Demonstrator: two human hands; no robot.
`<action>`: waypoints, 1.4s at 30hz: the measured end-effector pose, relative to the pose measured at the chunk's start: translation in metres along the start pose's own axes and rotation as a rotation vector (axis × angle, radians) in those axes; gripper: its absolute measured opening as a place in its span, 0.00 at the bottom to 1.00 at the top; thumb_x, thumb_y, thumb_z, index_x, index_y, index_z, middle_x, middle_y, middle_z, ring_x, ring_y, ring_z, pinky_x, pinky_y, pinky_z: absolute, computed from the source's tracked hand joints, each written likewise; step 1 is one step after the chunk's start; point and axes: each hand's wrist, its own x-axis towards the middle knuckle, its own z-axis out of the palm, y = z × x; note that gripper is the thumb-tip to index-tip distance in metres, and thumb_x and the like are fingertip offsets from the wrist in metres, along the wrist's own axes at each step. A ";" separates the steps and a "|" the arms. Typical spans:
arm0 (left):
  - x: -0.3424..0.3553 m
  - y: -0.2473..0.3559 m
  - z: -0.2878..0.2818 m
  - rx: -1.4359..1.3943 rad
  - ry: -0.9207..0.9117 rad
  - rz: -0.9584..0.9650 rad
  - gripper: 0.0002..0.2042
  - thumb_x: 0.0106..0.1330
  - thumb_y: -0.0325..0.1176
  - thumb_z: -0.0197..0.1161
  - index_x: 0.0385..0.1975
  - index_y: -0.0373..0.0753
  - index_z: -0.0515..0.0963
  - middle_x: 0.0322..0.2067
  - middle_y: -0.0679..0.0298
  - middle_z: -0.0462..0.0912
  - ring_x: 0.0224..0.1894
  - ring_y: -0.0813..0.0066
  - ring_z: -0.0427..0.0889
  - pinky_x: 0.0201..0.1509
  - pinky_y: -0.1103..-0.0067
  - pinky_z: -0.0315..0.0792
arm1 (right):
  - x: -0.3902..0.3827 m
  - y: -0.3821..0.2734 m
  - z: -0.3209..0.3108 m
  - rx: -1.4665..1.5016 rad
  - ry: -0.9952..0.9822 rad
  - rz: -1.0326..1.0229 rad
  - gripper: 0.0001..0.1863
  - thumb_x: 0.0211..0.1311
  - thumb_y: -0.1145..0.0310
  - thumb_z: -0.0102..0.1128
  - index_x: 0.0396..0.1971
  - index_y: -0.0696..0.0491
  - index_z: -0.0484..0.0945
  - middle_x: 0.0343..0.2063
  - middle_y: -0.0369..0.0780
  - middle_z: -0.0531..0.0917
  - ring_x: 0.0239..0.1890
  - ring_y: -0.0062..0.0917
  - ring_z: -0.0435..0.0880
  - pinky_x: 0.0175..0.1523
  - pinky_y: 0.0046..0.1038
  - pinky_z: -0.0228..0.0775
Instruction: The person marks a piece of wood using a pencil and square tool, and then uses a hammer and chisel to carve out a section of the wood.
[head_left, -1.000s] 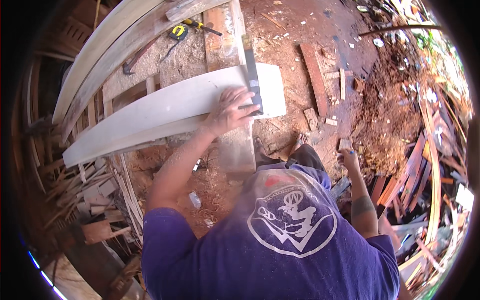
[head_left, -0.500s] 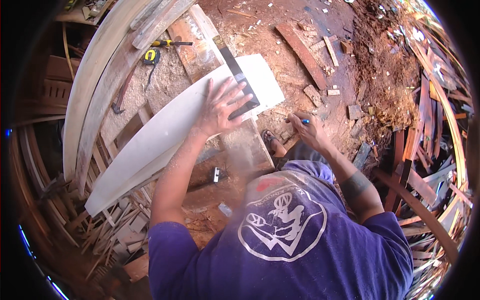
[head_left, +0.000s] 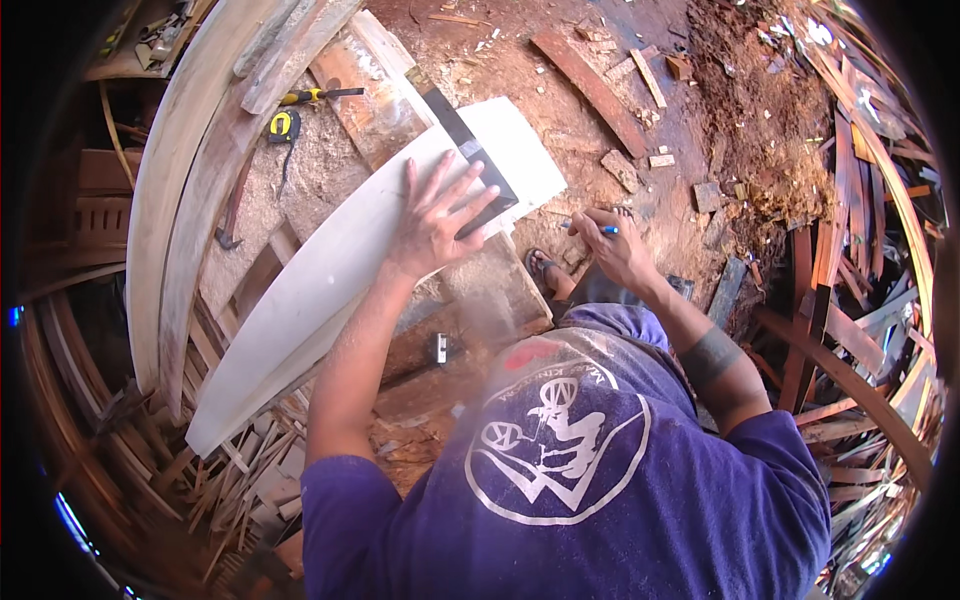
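A long white board lies slanted on the table, from lower left to upper right. The left hand presses a dark square flat, fingers spread. The right hand, just beside the board's end, grips a blue pen.

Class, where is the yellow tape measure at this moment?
In the head view the tape measure lies upper left on the sawdust-covered bench, just below a yellow-handled screwdriver and left of the white board.

Left hand flat on white board
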 end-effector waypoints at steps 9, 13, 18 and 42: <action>-0.001 -0.004 0.001 -0.037 0.022 0.017 0.24 0.62 0.49 0.65 0.60 0.57 0.81 0.70 0.63 0.70 0.75 0.44 0.58 0.74 0.35 0.32 | 0.001 -0.030 0.011 0.157 0.206 -0.303 0.24 0.78 0.52 0.45 0.37 0.56 0.83 0.18 0.39 0.73 0.23 0.25 0.73 0.33 0.30 0.67; 0.003 -0.001 -0.001 0.003 0.021 0.017 0.24 0.65 0.51 0.64 0.61 0.57 0.80 0.69 0.62 0.70 0.75 0.44 0.59 0.75 0.37 0.35 | 0.003 -0.040 0.009 0.124 0.212 -0.456 0.15 0.67 0.63 0.52 0.45 0.57 0.80 0.30 0.44 0.78 0.31 0.34 0.79 0.37 0.34 0.72; 0.000 -0.002 -0.002 -0.014 0.026 -0.013 0.24 0.65 0.53 0.64 0.62 0.61 0.79 0.70 0.63 0.69 0.75 0.46 0.57 0.75 0.38 0.36 | 0.002 -0.061 -0.009 0.157 0.145 -0.153 0.12 0.67 0.67 0.58 0.43 0.58 0.81 0.28 0.46 0.85 0.28 0.31 0.84 0.35 0.34 0.75; 0.011 0.003 -0.009 0.014 0.034 -0.050 0.24 0.57 0.53 0.68 0.53 0.53 0.84 0.70 0.67 0.69 0.75 0.37 0.54 0.70 0.30 0.37 | 0.077 -0.094 0.032 0.244 0.365 -0.471 0.13 0.68 0.67 0.60 0.43 0.61 0.82 0.32 0.47 0.89 0.37 0.29 0.91 0.42 0.29 0.80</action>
